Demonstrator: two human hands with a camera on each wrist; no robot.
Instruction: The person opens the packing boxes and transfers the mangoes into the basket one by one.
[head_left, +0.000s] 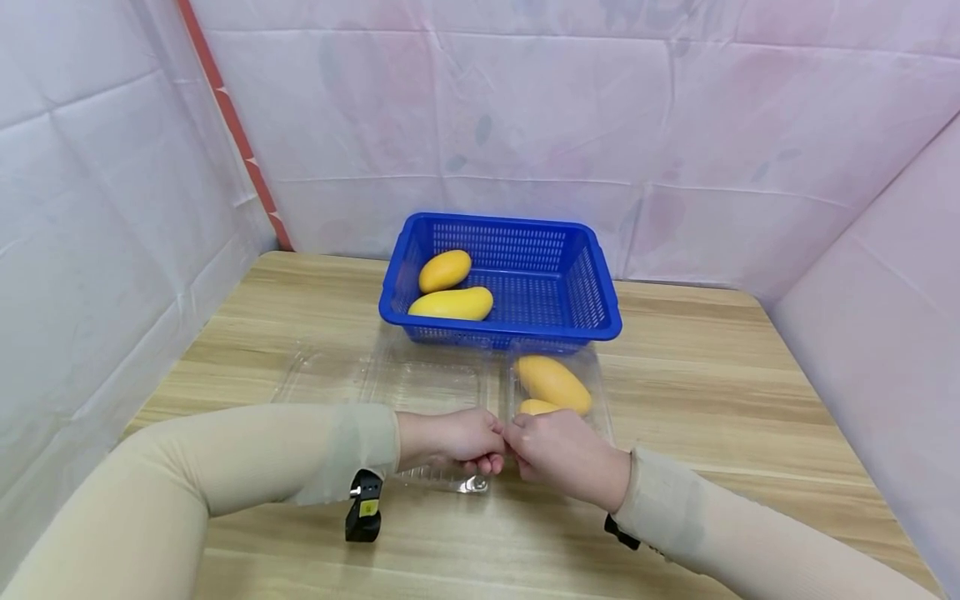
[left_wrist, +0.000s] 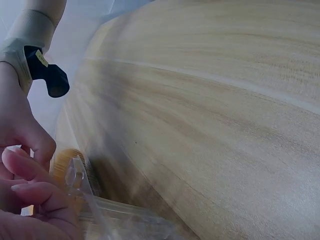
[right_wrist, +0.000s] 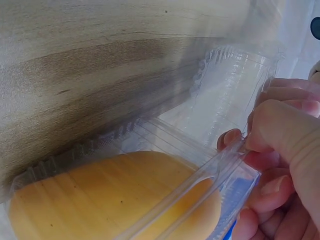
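A clear plastic box stands at the front right of the basket, with mangoes inside. My right hand pinches the near left part of its rim, seen close up in the right wrist view as doubled plastic edges beside one mango. My left hand meets it at the same corner, fingers curled and thumb at the edge; its exact grip is partly hidden. Under my left forearm lies another clear plastic box, spread open.
Behind the boxes a blue plastic basket holds two mangoes, one yellow-orange mango at the back and a longer mango in front. The wooden table is bordered by pale cloth walls.
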